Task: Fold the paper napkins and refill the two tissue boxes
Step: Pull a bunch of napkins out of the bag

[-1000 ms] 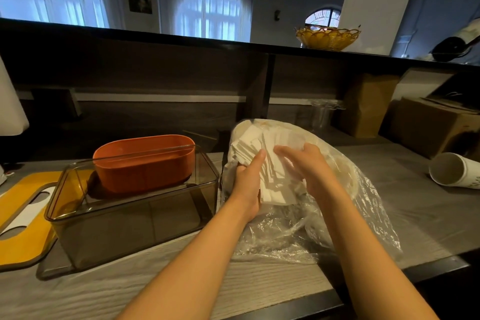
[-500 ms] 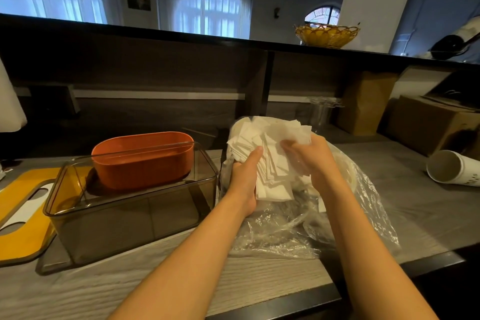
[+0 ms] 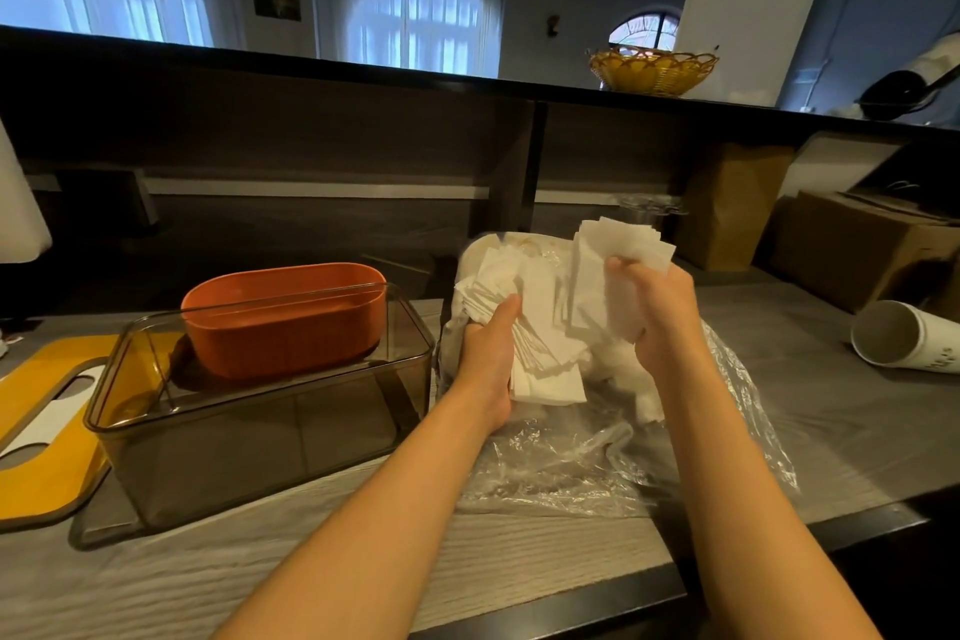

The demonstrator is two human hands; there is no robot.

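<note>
Grey wood-grain counter under dim curtained windows held a clear plastic bag of white paper napkins, steadied by the left hand. Right hand pinched a small sheaf, apparently for folding next. Beside stood the smoky transparent tissue box and orange oval tissue box.

**Around the grey wood-grain table**

A white paper cup lies on its side at the table's right edge. Cardboard boxes and a brown paper bag stand behind it. A woven yellow basket sits on the dark ledge above. Two framed pictures hang between curtained windows.
</note>
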